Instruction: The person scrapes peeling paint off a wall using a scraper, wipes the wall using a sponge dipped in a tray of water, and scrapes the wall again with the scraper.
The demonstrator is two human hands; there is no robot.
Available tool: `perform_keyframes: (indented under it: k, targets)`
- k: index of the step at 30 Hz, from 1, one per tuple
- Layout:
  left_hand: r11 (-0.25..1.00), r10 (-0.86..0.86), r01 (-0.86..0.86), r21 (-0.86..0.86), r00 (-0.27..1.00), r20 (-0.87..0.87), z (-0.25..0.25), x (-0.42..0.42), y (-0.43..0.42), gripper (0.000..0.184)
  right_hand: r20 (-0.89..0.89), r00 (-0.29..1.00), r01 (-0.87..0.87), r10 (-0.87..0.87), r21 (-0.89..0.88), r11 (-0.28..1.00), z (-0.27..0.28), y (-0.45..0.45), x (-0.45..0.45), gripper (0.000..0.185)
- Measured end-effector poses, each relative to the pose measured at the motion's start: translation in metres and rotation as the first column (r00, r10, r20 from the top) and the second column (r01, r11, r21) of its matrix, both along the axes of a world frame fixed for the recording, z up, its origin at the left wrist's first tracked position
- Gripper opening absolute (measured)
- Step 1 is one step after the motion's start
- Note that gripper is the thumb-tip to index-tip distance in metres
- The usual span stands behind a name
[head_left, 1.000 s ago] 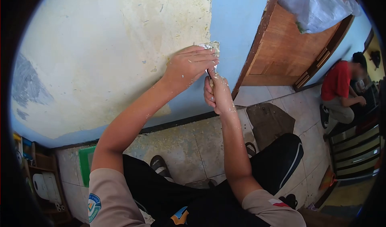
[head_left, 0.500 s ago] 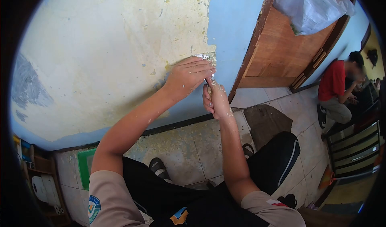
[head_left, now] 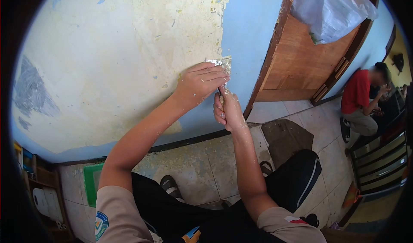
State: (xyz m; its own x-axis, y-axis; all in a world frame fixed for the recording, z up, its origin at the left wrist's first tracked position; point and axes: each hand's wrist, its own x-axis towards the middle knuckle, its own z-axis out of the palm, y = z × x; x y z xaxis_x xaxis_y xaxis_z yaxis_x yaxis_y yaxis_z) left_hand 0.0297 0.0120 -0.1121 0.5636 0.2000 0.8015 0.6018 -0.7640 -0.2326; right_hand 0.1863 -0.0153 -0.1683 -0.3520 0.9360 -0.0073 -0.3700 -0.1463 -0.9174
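One scraper [head_left: 220,63] at the wall [head_left: 107,62]

The right hand [head_left: 232,109] is wrapped around the scraper's handle [head_left: 220,89]; the left hand [head_left: 198,83] lies nearly flat, fingers side by side, over its shiny blade [head_left: 214,62]. The blade sits where the cream patch [head_left: 142,36] meets blue paint [head_left: 249,32], left of a wooden door [head_left: 297,58].

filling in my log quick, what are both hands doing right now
Left hand: open, laid flat over the shiny silver metal scraper at the cream-and-blue painted wall.
Right hand: closed, holding the scraper's lower end.
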Motion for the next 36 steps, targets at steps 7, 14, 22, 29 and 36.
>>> perform_keyframes:
  k: [7, 14, 22, 29, 36]
  targets:
    - [0.999, 0.032, -0.032, 0.008, 0.999, 0.008, 0.019, 0.003, 0.0, 0.027, -0.004, 1.0, 0.016, -0.016, 0.063, 0.998, 0.017, 0.01, 0.001, 0.059]
    - [1.0, 0.014, -0.013, -0.003, 1.0, 0.015, 0.003, 0.005, 0.0, 0.028, 0.055, 0.998, 0.03, -0.031, 0.01, 0.999, 0.008, 0.001, 0.005, 0.059]
    - [0.998, 0.038, -0.038, -0.045, 0.999, -0.006, 0.007, -0.002, -0.005, 0.03, 0.025, 0.999, 0.026, -0.027, 0.047, 0.999, 0.007, 0.002, 0.0, 0.059]
    - [0.999, 0.045, -0.046, -0.022, 0.998, -0.045, -0.01, -0.002, -0.007, 0.03, 0.068, 0.998, 0.015, -0.015, 0.011, 1.0, -0.007, -0.004, 0.003, 0.057]
    - [0.995, 0.097, -0.092, 0.038, 0.982, -0.162, -0.04, -0.008, -0.022, 0.038, 0.104, 0.993, -0.053, 0.047, 0.052, 0.997, -0.044, -0.004, 0.019, 0.052]
